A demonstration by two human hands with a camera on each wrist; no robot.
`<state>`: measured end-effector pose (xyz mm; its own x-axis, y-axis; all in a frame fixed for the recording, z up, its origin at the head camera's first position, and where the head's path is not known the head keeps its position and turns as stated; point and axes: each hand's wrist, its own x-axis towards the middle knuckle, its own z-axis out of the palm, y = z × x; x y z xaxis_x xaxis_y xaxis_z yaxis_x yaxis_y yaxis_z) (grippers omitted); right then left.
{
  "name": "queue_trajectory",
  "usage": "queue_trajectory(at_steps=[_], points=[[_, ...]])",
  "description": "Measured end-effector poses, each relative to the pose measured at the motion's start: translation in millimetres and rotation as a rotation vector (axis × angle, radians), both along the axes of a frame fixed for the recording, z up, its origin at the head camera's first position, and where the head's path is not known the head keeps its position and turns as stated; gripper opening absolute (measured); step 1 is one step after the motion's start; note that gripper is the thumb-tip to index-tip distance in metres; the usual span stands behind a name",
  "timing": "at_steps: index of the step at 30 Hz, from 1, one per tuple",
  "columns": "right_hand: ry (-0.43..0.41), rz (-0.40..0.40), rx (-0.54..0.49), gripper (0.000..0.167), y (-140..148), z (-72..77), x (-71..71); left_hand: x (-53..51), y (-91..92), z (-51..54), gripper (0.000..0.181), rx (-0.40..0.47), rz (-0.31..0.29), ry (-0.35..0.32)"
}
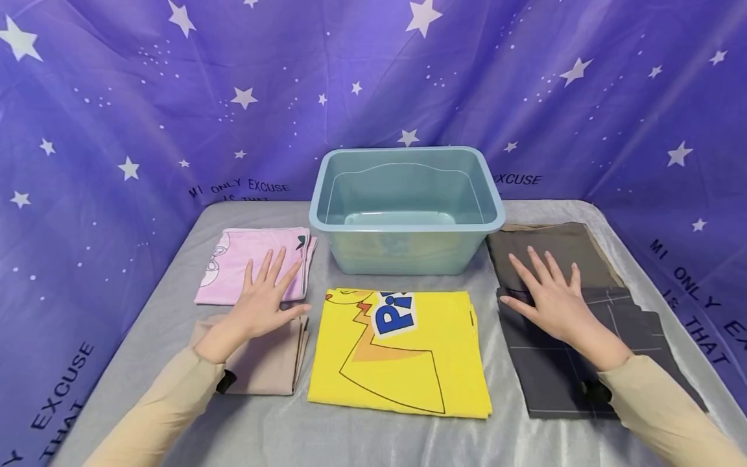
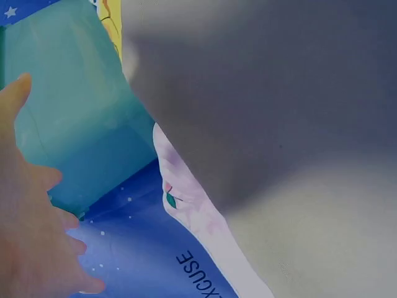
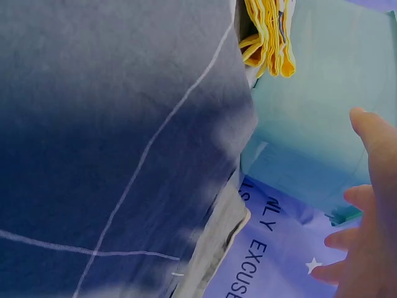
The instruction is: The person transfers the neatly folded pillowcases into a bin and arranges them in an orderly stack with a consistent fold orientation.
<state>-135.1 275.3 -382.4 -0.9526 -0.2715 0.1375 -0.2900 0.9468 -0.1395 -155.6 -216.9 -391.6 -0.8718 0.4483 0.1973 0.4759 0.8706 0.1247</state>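
Note:
With fingers spread, my left hand (image 1: 260, 310) is over the folded beige cloth (image 1: 265, 363) and the near part of the folded pink cloth (image 1: 262, 253). My right hand (image 1: 554, 303), fingers also spread, is over the folded dark grey cloth with light lines (image 1: 560, 376) and the folded brown cloth (image 1: 560, 240). Neither hand grips anything; whether they touch the cloths I cannot tell. Between them lies a folded yellow cloth (image 1: 403, 383) with a blue-lettered print. The left wrist view shows the beige cloth (image 2: 298, 124) very close; the right one shows the dark grey cloth (image 3: 111, 124).
Behind the yellow cloth stands a blue-green plastic tub (image 1: 406, 250), its inside bare. A grey cover (image 1: 257, 434) lies over the table. Purple star-printed fabric (image 1: 350, 65) hangs behind and along both sides.

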Motion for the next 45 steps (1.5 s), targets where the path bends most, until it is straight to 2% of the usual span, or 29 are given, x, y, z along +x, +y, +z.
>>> queue_trajectory(at_steps=[5,11,17,26,34,45], points=[[0.003,0.025,-0.013,0.076,-2,-0.2,3.0,1.8,-0.4,1.0,0.081,-0.002,-0.014,0.012],[0.022,0.06,-0.018,0.075,-5,-0.8,5.9,5.9,-0.4,1.7,0.077,0.005,-0.008,-0.021],[-0.031,0.074,-0.108,0.075,-10,-0.9,10.9,10.8,2.1,2.7,0.071,0.08,-0.026,-0.053],[-0.089,0.098,-0.176,0.071,-17,-2.1,15.2,16.5,5.6,-2.6,0.062,0.208,-0.067,-0.026],[-0.15,0.094,-0.266,0.064,-25,-3.7,21.8,22.1,9.4,-7.0,0.056,0.303,-0.021,-0.095],[-0.236,0.076,-0.382,0.059,-31,-13.4,31.8,30.4,14.5,-19.2,0.047,0.463,-0.037,-0.158]])
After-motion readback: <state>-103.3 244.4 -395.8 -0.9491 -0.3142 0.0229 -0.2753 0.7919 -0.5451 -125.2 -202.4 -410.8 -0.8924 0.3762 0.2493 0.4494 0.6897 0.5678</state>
